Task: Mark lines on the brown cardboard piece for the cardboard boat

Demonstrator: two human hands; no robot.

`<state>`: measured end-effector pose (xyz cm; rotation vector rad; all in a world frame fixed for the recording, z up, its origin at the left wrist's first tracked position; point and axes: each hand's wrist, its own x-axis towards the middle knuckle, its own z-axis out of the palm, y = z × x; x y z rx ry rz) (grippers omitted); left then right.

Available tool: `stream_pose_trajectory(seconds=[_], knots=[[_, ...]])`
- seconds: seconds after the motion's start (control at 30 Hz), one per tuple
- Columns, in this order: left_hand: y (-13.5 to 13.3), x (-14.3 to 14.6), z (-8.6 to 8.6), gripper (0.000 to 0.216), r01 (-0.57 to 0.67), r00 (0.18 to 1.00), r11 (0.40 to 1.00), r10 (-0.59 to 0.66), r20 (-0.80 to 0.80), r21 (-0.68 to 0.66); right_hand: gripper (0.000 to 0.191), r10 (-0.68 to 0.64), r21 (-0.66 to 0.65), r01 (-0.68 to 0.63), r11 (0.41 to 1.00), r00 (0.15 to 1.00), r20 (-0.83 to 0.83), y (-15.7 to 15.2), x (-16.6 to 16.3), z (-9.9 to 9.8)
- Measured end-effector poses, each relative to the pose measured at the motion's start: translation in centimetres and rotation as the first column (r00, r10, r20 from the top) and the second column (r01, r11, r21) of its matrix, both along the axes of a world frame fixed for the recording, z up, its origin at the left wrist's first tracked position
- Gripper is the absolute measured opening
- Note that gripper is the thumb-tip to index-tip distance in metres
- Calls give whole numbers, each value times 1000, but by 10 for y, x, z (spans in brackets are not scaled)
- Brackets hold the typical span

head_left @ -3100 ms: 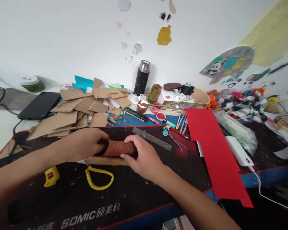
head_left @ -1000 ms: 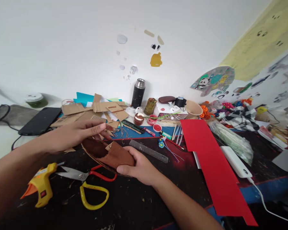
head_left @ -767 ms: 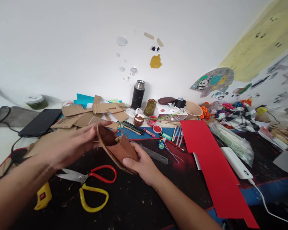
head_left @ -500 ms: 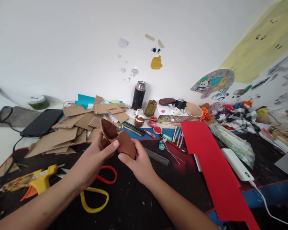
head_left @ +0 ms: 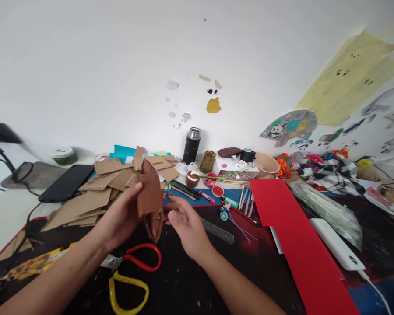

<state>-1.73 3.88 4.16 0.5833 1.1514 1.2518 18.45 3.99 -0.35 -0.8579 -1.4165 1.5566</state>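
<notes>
My left hand (head_left: 123,216) is closed around a small brown boat-shaped craft piece (head_left: 150,194). It is held upright, with pointed ends above and below a wide flat band. Just to its right is my right hand (head_left: 188,225), fingers loosely bent and apart, with nothing visible in them. Its fingertips come close to the piece's right side; whether they touch it I cannot tell. Below the hands lie scissors with one red and one yellow handle (head_left: 144,286). My left forearm partly covers a yellow glue gun (head_left: 41,264).
Cardboard scraps (head_left: 82,201) are piled at the left beside a black phone (head_left: 65,183). A black flask (head_left: 191,146) stands by the wall. A metal ruler (head_left: 218,230), red card (head_left: 292,236) and white power strip (head_left: 336,243) lie on the right.
The brown piece has turned from lying tilted in both hands to standing upright in my left hand. My right hand has let go and moved slightly away. The camera view has tilted up.
</notes>
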Motion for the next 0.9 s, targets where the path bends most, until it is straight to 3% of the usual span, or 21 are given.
stream_pose_trajectory(seconds=[0.27, 0.53, 0.77, 0.9], knots=[[7, 3, 9, 65, 36, 993, 991, -20, 120, -132, 70, -97, 83, 98, 992, 995, -20, 29, -14, 3], [8, 14, 0, 55, 65, 997, 986, -71, -29, -153, 66, -112, 127, 108, 986, 994, 20, 29, 12, -6], [5, 24, 2, 57, 81, 993, 982, -64, 102, -172, 94, 31, 60, -27, 998, 997, -69, 34, 18, -2], [5, 24, 1, 54, 97, 992, 985, -83, 96, -145, 109, 82, 17, -81, 997, 993, -81, 38, 20, -4]])
